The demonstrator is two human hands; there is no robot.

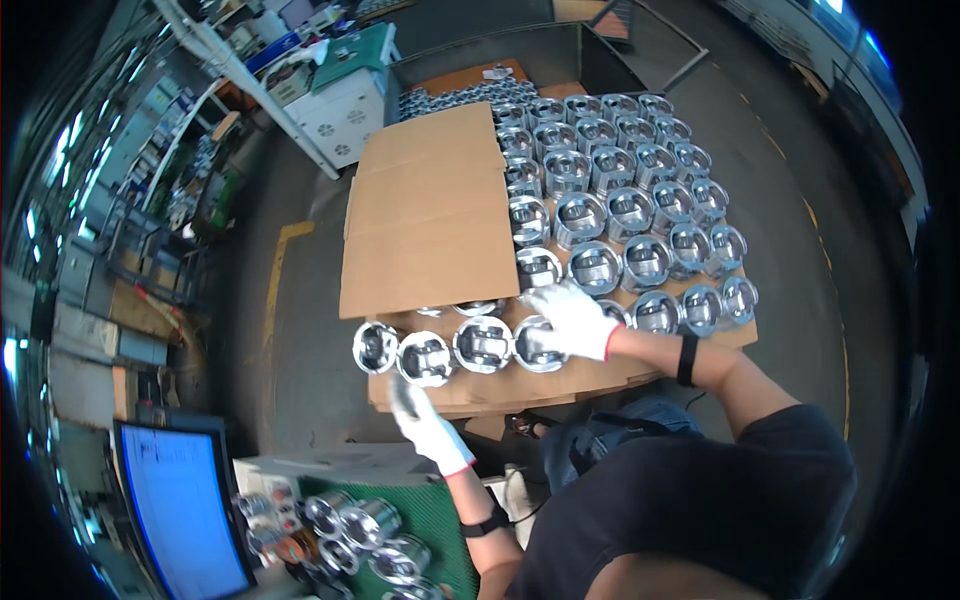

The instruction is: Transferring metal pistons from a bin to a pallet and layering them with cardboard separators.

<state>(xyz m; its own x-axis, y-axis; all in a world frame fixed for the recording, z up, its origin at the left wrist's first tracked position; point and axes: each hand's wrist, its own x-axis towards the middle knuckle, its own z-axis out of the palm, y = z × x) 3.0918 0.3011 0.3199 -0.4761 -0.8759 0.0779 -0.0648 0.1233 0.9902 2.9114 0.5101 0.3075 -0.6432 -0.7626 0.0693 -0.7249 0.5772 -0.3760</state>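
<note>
Both my hands wear white gloves with red cuffs. My left hand [430, 428] is just off the near edge of the cardboard, close to a shiny metal piston [425, 360]. Its fingers point forward, and a grey patch shows by them, slightly blurred. My right hand [570, 318] reaches over the front row with fingers stretched out, partly covering another piston [538, 345] and seemingly touching it. More pistons stand along that row, including one at the left end [376, 347] and one in the middle [483, 343]. A brown cardboard sheet [430, 215] lies over the pistons behind.
Rows of pistons [630, 212] cover the right part of the stack. At lower left, a green mat [455, 530] holds several pistons beside a lit monitor [185, 505]. A dark metal bin [490, 50] and a white cabinet [345, 120] stand beyond.
</note>
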